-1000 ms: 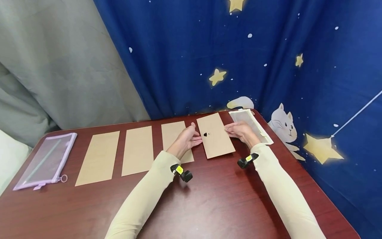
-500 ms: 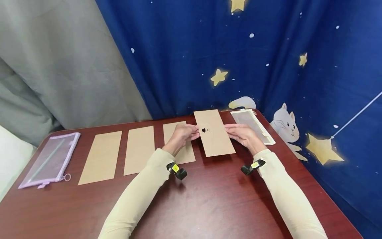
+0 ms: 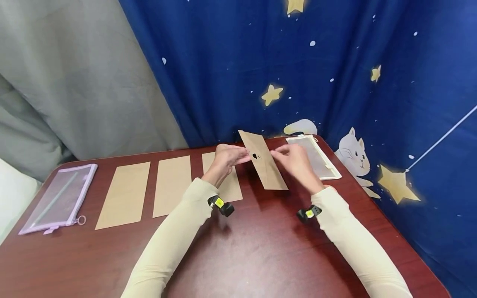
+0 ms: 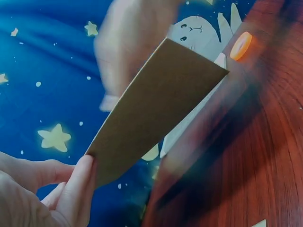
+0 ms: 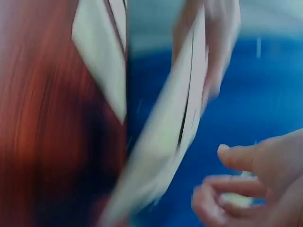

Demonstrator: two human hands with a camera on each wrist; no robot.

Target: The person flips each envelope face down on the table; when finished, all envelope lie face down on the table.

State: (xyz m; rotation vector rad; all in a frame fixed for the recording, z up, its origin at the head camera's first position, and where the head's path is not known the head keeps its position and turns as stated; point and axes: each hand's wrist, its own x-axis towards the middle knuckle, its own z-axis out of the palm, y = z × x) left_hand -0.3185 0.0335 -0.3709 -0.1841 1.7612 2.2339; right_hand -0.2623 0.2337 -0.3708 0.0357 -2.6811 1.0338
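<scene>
A brown kraft paper card [image 3: 265,165] with a small black mark is raised over the back of the table, tilted on its side. My left hand [image 3: 229,158] pinches its left edge between thumb and fingers; in the left wrist view the thumb [image 4: 83,184] lies against the card's plain face. Its edge appears in two layers, with a dark gap between, in the blurred right wrist view. Next to the right edge is my right hand [image 3: 296,163]. In the right wrist view that hand [image 5: 255,184] is apart from the card, thumb and loosely bent fingers parted.
Three flat brown cards lie in a row: one far left [image 3: 124,196], one beside it [image 3: 172,186], one partly under my left arm [image 3: 232,188]. A lilac mesh zip pouch [image 3: 61,198] lies left, a white one [image 3: 314,157] right. An orange round thing [image 4: 241,46] sits near the table edge.
The card has risen from the table and turned from nearly facing up to tilted on its side. My left hand has taken its edge; my right has let go of the other edge.
</scene>
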